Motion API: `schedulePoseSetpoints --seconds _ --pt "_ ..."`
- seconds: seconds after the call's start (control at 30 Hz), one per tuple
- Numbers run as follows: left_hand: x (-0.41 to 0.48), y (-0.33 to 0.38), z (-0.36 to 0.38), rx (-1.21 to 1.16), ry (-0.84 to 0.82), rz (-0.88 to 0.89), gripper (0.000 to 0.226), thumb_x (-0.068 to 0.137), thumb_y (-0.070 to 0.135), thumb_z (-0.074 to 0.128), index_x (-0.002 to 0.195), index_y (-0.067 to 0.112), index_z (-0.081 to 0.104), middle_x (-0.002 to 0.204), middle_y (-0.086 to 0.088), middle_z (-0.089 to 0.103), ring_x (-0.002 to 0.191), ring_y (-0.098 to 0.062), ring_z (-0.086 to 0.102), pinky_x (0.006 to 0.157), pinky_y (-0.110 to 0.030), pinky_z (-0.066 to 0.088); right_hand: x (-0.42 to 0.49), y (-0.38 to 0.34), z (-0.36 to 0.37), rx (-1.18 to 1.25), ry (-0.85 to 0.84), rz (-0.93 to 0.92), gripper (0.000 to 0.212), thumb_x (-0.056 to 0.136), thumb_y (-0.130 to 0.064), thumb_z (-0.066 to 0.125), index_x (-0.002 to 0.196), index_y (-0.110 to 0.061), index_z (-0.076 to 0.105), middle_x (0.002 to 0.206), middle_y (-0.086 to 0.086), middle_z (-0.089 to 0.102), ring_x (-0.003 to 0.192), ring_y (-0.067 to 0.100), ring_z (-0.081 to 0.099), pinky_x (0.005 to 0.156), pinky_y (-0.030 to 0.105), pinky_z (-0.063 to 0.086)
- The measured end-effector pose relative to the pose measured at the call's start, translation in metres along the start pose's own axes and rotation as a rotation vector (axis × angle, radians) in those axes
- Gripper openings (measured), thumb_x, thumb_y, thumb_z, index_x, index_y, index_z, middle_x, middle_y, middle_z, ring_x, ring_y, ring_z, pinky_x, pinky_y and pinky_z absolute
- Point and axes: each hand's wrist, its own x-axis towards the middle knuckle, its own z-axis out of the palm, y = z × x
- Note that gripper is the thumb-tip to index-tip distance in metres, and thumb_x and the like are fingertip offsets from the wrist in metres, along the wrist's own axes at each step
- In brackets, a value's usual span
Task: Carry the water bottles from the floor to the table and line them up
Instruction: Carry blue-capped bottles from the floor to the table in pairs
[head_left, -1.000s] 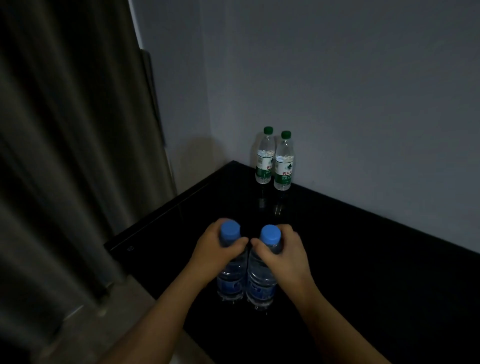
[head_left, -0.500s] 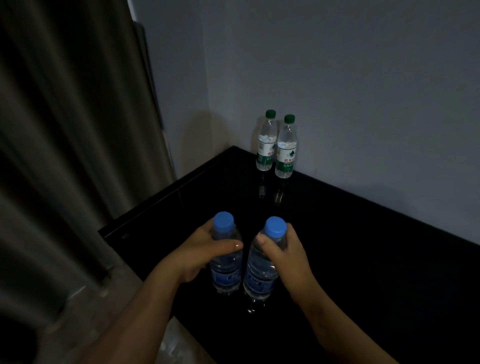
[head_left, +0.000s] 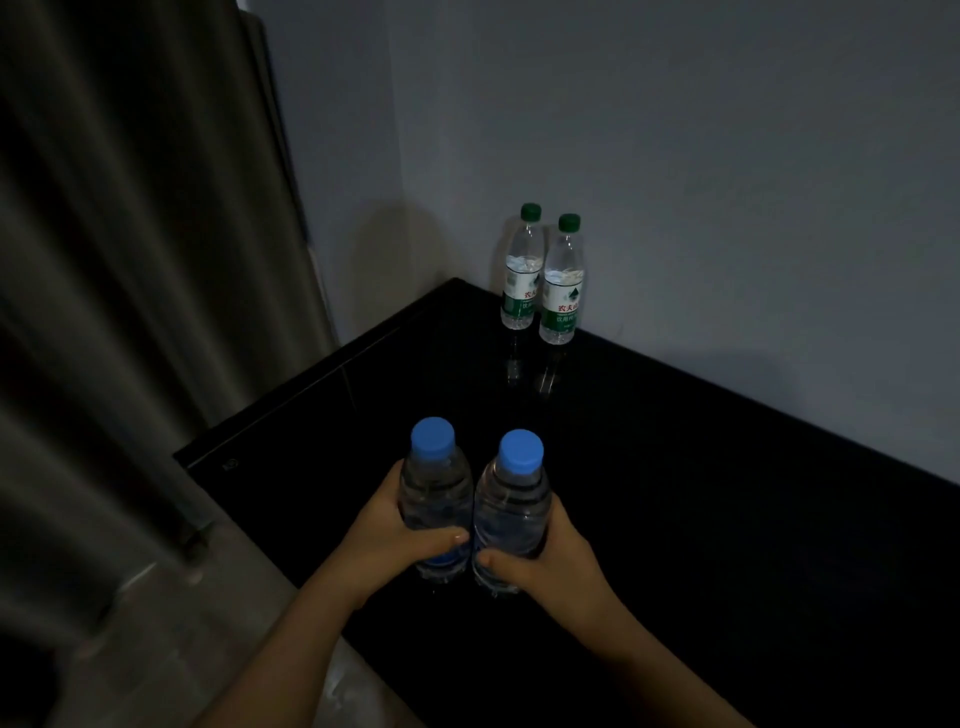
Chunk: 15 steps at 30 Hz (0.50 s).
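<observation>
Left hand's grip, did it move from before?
Yes. The left hand's grip slid down its blue-capped bottle, from the cap to the lower body, away from the green-capped bottles by the wall.

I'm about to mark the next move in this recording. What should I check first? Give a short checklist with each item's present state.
1. Left hand grips the left blue-capped bottle round its body: ok.
2. Right hand grips the right blue-capped bottle round its body: ok.
3. Both blue-capped bottles upright, capped, side by side: ok.
4. Their bases resting on the table: cannot tell, too dark.
5. Left green-capped bottle and right green-capped bottle upright at the table's back edge by the wall: ok.
6. All four bottles in one row: not ok, the blue-capped pair is well in front of the green-capped pair.
</observation>
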Motion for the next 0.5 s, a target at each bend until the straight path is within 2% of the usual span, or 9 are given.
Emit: schedulePoseSetpoints --seconds 0.1,0.17,0.27,0.33,0.43,0.5 --pt "0.003 -0.001 -0.003 0.073 -0.108 -0.018 0.076 0.067 -0.010 0.075 0.126 0.022 0.039 0.110 0.010 0.059 0.091 0.010 0.061 0.072 -0.005 0.048 0.001 0.002 0.001 -0.048 -0.002 0.000 0.072 0.063 -0.019 0.083 0.111 -0.050 0.040 0.109 -0.021 0.060 0.096 -0.011 0.060 0.068 0.009 0.050" --pt "0.003 -0.003 -0.003 0.102 -0.113 -0.017 0.073 0.066 -0.009 0.076 0.125 0.017 0.042 0.108 0.010 0.061 0.094 0.007 0.062 0.071 -0.005 0.048 0.002 0.004 0.001 -0.095 0.003 0.005 0.071 0.063 -0.022 0.083 0.109 -0.053 0.039 0.111 -0.021 0.059 0.096 -0.011 0.059 0.069 0.011 0.050" --pt "0.008 -0.005 0.002 0.122 -0.048 -0.001 0.070 0.065 -0.007 0.078 0.124 0.014 0.047 0.108 0.006 0.064 0.099 -0.003 0.062 0.076 -0.011 0.050 0.006 0.006 -0.001 -0.119 0.054 0.029 0.069 0.059 -0.029 0.083 0.107 -0.053 0.039 0.108 -0.018 0.061 0.092 -0.007 0.060 0.072 0.015 0.050" --pt "0.015 -0.005 0.009 0.124 -0.007 0.004 0.069 0.064 -0.006 0.079 0.123 0.014 0.049 0.107 0.006 0.065 0.100 -0.008 0.063 0.080 -0.015 0.050 0.010 0.007 -0.005 -0.115 0.090 0.040 0.068 0.061 -0.026 0.083 0.106 -0.050 0.040 0.107 -0.014 0.063 0.091 -0.003 0.062 0.071 0.016 0.052" --pt "0.029 -0.002 0.021 0.116 0.027 -0.017 0.071 0.060 0.001 0.083 0.121 0.017 0.051 0.109 0.001 0.067 0.103 -0.016 0.064 0.090 -0.032 0.051 0.017 0.005 -0.016 -0.084 0.142 0.057 0.064 0.061 -0.022 0.084 0.103 -0.047 0.042 0.102 -0.016 0.063 0.088 -0.005 0.061 0.063 0.011 0.051" --pt "0.039 0.003 0.030 0.122 0.025 -0.031 0.075 0.055 0.011 0.085 0.121 0.021 0.051 0.110 0.001 0.067 0.103 -0.016 0.064 0.094 -0.040 0.050 0.023 0.002 -0.025 -0.074 0.172 0.072 0.068 0.060 -0.025 0.085 0.108 -0.045 0.041 0.104 -0.015 0.063 0.089 -0.004 0.061 0.063 0.011 0.049"
